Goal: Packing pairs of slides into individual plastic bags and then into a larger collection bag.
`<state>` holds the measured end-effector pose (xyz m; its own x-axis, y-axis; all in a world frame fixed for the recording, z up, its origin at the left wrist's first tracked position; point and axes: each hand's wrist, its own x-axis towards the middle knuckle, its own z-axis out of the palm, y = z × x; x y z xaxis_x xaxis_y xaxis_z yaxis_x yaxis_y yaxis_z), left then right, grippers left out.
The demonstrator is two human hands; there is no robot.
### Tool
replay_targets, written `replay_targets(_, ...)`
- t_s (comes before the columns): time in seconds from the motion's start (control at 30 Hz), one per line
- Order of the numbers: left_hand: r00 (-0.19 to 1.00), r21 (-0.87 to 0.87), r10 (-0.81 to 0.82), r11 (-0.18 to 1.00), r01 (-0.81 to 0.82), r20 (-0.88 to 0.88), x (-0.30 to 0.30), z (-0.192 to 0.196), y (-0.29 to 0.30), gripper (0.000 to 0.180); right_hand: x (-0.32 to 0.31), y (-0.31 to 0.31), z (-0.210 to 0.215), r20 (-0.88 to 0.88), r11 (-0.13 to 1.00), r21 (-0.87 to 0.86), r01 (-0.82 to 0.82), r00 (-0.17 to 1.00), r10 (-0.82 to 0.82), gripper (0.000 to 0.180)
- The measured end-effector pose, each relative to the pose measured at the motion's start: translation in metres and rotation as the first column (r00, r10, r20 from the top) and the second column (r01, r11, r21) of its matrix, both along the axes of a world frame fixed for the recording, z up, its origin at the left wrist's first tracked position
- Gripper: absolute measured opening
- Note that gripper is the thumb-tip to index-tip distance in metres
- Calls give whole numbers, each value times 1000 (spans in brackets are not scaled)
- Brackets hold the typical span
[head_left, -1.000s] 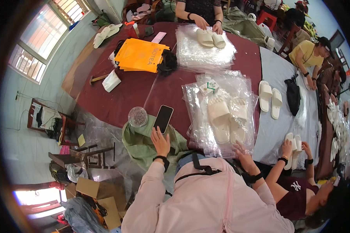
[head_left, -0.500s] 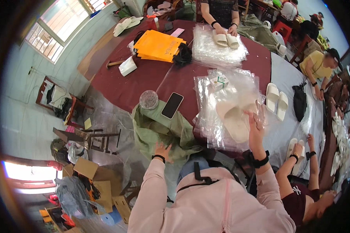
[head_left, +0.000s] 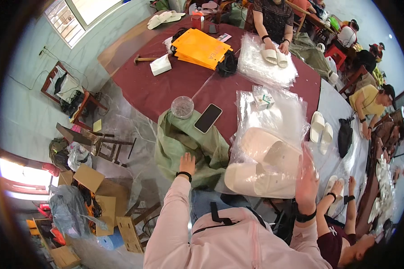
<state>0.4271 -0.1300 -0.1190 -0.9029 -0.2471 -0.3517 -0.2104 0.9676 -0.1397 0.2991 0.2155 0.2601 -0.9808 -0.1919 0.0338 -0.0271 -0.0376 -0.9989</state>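
My left hand [head_left: 187,164] is spread out over the green woven sack [head_left: 168,139], with nothing in it. At the right end of a clear plastic bag, my right hand [head_left: 306,186] grips the bag's edge; its fingertips are blurred behind the film. Inside that bag lies a pair of cream slippers [head_left: 274,163], side by side with their toes toward my right hand. The bag reaches over the near edge of the table, covering part of a stack of clear plastic bags [head_left: 280,112].
On the maroon tabletop [head_left: 143,89] are a phone [head_left: 208,118], a clear round tub [head_left: 182,107], orange bags [head_left: 202,47] and a hammer [head_left: 146,58]. A small box [head_left: 263,101] sits on the bag stack. Co-workers handle slippers opposite and at my right.
The bagged slippers have turned and come nearer to me, past the table edge, along with my right hand. My left hand has risen slightly over the sack. The whole view has shifted.
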Motion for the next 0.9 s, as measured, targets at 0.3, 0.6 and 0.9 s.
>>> replay_targets(0.3,981,32,-87,996,83,175,-86,50,-39,66,40,-38,-7,-11,989,82,-119,993,120,51)
replay_targets(0.6,869,-40,-384,908,416,312,-4,14,-104,28,30,-133,-11,-104,964,262,31,995,-4,43)
replay_targets(0.9,559,134,-828,559,818,42,49,121,-192,14,66,-236,-106,-580,771,547,-327,516,631,10)
